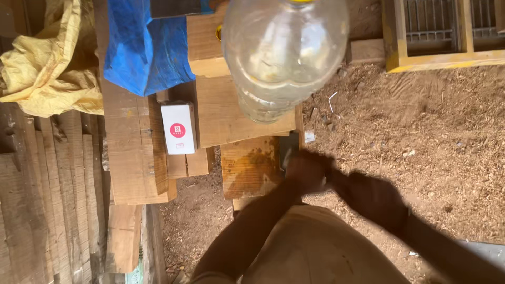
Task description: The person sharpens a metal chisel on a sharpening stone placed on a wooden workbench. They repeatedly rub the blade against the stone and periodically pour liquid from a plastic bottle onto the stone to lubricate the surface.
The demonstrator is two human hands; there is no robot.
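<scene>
Two hands work low in the head view, close together over the near edge of a stack of wooden blocks. The left hand (307, 171) is curled, its fingers closed around a small item that motion blur hides; what the item is cannot be told. The right hand (371, 197) sits just beside it, also blurred, its fingers drawn in toward the left; whether it grips anything cannot be told. A dark flat object (289, 149) stands just above the left hand, at the edge of the stained wooden block (248, 167).

A large clear plastic bottle (281, 52) fills the upper middle of the view, very near the camera and well above the hands. Behind it lie further wooden blocks (231, 113). A small white box with a red mark (178, 128) rests on the planks to the left of the blocks. A blue tarpaulin (144, 50) and a crumpled yellow sheet (50, 63) cover the upper left. Weathered planks (47, 184) run along the left side. Sawdust-strewn ground (421, 121) extends to the right, with a yellow-framed wooden box with a wire grille (442, 60) at the upper right.
</scene>
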